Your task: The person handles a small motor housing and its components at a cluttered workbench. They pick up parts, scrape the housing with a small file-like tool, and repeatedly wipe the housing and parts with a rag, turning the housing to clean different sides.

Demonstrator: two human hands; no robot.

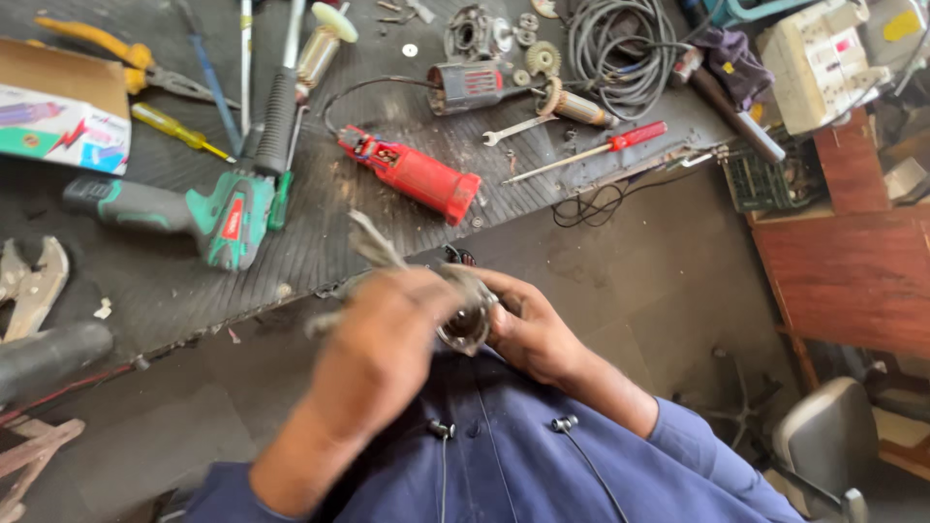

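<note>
Gripping a round metal part (pixel 467 320) over the lap near the bench (pixel 174 276) edge, right hand (pixel 528 329) cupping it, left hand (pixel 387 339) clenched, blurred, on pliers-like tool (pixel 373 242); best braced firmly, tool square, slips likely otherwise.

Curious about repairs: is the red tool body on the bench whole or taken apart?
Taken apart: the red tool body lies with one end open, insides showing.
</note>
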